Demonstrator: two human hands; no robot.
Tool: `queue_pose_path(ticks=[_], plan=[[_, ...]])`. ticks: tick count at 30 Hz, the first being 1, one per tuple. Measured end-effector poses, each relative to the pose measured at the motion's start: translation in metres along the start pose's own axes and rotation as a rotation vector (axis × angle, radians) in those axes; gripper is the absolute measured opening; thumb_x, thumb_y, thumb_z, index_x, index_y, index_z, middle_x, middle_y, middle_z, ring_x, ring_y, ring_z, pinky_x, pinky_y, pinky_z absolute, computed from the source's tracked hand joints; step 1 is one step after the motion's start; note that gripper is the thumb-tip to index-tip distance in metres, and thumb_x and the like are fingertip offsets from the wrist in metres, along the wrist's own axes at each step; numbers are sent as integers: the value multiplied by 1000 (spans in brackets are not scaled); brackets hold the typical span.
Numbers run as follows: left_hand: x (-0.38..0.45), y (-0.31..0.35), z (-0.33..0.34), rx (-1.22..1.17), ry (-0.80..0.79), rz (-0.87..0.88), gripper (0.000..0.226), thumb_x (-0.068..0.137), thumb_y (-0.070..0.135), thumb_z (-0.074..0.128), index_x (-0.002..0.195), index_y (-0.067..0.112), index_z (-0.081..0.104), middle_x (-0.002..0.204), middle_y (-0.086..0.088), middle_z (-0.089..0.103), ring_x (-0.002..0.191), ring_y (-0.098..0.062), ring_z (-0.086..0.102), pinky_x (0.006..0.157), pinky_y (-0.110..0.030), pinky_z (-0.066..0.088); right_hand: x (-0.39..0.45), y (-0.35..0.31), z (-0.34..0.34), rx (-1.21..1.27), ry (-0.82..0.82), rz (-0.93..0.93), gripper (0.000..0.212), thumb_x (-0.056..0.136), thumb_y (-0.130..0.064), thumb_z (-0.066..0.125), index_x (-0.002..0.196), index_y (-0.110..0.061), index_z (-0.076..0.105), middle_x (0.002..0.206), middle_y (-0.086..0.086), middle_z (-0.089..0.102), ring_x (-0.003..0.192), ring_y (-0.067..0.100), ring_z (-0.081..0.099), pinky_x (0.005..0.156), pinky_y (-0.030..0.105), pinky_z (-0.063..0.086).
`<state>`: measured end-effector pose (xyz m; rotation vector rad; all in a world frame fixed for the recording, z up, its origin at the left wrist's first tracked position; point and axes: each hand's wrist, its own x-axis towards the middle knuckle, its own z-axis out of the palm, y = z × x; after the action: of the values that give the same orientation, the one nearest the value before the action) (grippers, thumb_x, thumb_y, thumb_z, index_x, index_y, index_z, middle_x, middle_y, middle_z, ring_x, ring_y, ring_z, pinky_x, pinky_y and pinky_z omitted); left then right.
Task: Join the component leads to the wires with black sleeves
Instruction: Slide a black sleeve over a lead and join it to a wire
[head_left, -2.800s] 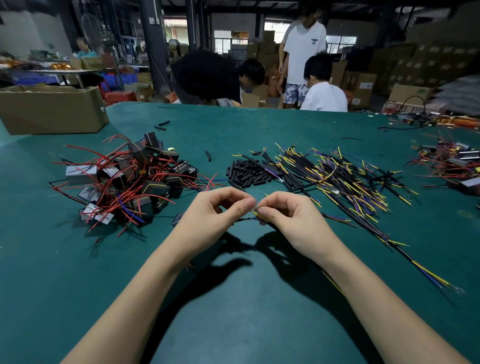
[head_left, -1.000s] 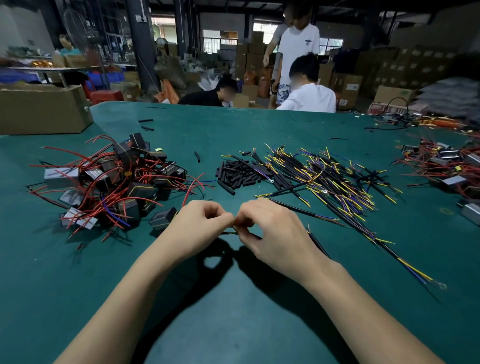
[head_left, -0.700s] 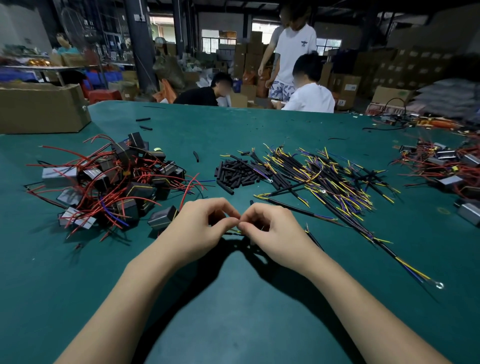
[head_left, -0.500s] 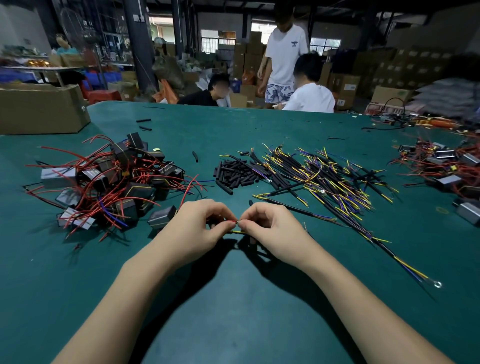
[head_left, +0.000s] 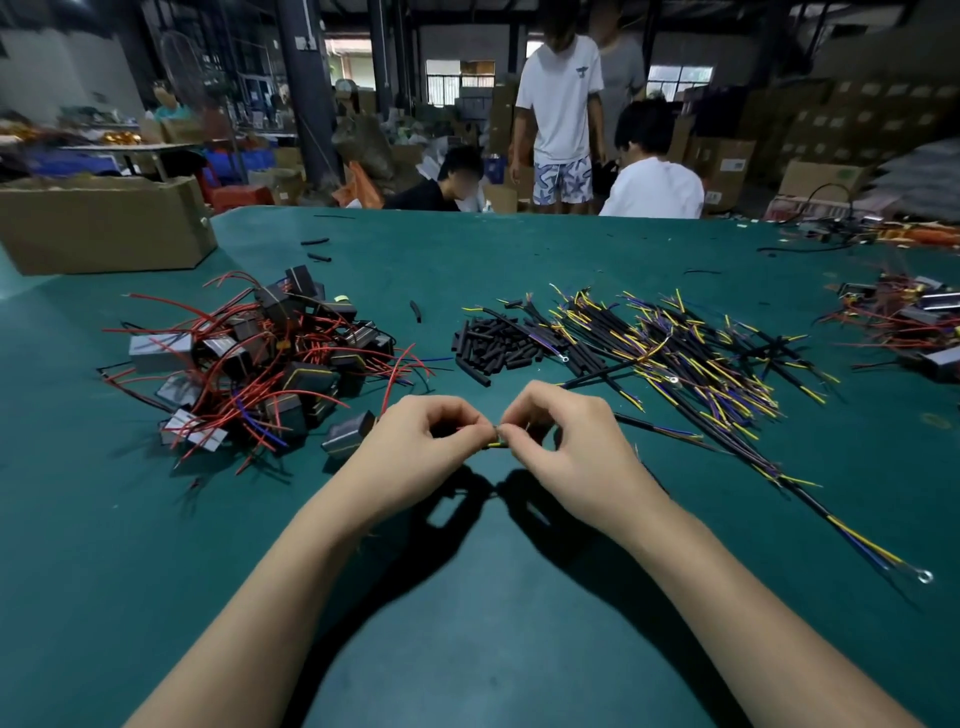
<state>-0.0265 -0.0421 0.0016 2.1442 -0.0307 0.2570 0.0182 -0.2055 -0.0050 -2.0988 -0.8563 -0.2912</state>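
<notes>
The left hand (head_left: 415, 441) and the right hand (head_left: 566, 436) meet above the green table (head_left: 467, 623). Fingers and thumb of each hand are curled and pinch the ends of one thin wire joint (head_left: 496, 444); yellow insulation shows between the fingertips. Whether a sleeve already covers the joint cannot be told.

Judged progress: early. One joint is in hand. The component heap (head_left: 249, 364) with red leads lies to the left, the loose black sleeves (head_left: 493, 345) lie ahead, and the wire bundle (head_left: 675, 358) lies to the right, all unjoined.

Count: two hands, one joint, three heaps. A second heap of parts (head_left: 904, 322) lies far right. Single pieces are too numerous to count.
</notes>
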Motion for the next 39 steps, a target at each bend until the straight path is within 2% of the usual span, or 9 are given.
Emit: queue_pose_path(ticks=[3,7,10,13,18,23,26,34,39], plan=[[-1,-1,3,95,59,77,9,86,22,66,79,21,70,77,9,70,78,-6,64,81,-28,50,2,8,-8,383,-113,236,9,89,-17,65,82,-16,70,72,-4,66,63,5,54,63,17,42],[0,-2,5,112,95,160,7,86,17,67,80,21,69,79,7,70,80,-8,64,81,-28,50,0,15,-12,533,-185,315,16,91,-22,62,91,-10,73,58,-9,60,54,2,50,55,11,38],[-1,-3,6,140,111,230,8,85,16,69,80,21,69,79,6,69,79,-9,63,78,-28,49,0,16,-11,559,-194,322,15,88,-20,65,93,-7,72,63,-7,61,55,3,50,55,11,38],[-1,-3,5,181,122,293,7,84,14,70,80,19,69,79,4,67,78,-9,61,76,-26,48,1,15,-10,564,-197,327,7,88,-16,67,86,-11,71,69,-5,65,57,4,53,55,11,40],[-1,-2,2,211,95,362,12,79,10,75,83,18,67,77,6,64,72,-4,59,71,-13,45,0,13,-9,548,-229,323,10,89,-18,66,80,-18,69,63,-10,64,55,2,53,54,10,40],[-1,-3,1,306,110,457,14,78,7,74,79,19,66,74,7,58,70,-5,56,67,-25,47,0,10,-9,533,-254,316,14,89,-19,65,76,-19,67,54,-12,60,49,-1,49,48,10,35],[-1,-2,-1,324,126,506,10,78,9,75,78,17,68,74,8,56,70,-5,56,65,-26,48,0,9,-10,520,-259,326,13,88,-21,66,75,-19,67,53,-10,57,46,-1,47,46,10,33],[-1,-3,-2,360,139,522,5,80,14,75,78,16,71,76,6,58,70,-13,58,65,-38,51,0,10,-9,504,-252,309,13,89,-25,65,77,-20,69,67,-7,61,59,6,54,58,14,40],[-1,-2,-2,454,128,566,6,79,15,76,77,18,72,77,4,59,66,-18,59,64,-40,49,0,7,-7,425,-221,284,15,88,-18,66,73,-19,67,57,-12,59,55,2,51,56,13,39]])
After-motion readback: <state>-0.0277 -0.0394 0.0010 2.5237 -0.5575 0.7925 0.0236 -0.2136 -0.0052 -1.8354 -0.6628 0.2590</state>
